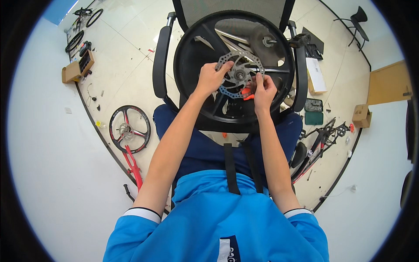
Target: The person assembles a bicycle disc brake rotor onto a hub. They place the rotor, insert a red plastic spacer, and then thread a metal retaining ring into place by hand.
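A black bicycle wheel [181,65] with thick spokes lies across an office chair in front of me. Over its hub sits a silver disc brake rotor [227,59], pierced with holes round its rim. My left hand [211,77] grips the rotor's left edge, thumb on top. At the right edge, my right hand [265,91] pinches the rotor between thumb and fingers. Whether the rotor is seated flat on the hub, I cannot tell. A bright orange piece [248,93] shows just under the rotor near my right fingers; its kind is unclear.
Chair armrests [161,65] flank the wheel, and metal parts [267,41] show through it. On the floor are a spoked wheel [114,131], a red fork [133,168], a bicycle frame [318,146], a green case [314,118] and cardboard boxes [361,115].
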Demonstrator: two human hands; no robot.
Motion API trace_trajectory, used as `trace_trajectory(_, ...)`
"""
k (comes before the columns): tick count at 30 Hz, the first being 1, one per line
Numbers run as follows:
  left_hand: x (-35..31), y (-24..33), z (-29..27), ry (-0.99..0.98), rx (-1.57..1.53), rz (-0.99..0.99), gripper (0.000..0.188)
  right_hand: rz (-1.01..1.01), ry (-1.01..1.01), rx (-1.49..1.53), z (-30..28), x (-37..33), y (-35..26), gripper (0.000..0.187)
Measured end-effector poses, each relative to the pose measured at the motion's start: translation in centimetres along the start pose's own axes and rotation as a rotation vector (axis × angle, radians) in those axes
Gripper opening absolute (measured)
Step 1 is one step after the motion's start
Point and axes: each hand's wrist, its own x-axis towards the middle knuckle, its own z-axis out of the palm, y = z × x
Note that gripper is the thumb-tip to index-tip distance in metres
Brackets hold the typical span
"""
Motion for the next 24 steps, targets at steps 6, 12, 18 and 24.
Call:
trace_trajectory(6,0.5,-0.3,-0.3,-0.036,-0.020,-0.021,0.060,0.046,-0.005,0.025,0.5,0.1,-0.2,0.024)
trace_trajectory(12,0.5,0.1,-0.1,-0.031,-0.023,-0.052,0.059,0.103,-0.038,0.045,0.2,0.5,-0.9,0.021)
trace_trajectory(18,0.8,-0.1,-0.3,-0.009,-0.001,-0.069,0.061,0.103,-0.048,0.036,-0.5,0.4,-1.4,0.021)
trace_trajectory(24,1.1,0.0,0.1,0.030,0.033,-0.036,0.059,0.128,-0.063,-0.021,-0.7,0.8,-2.3,0.019)
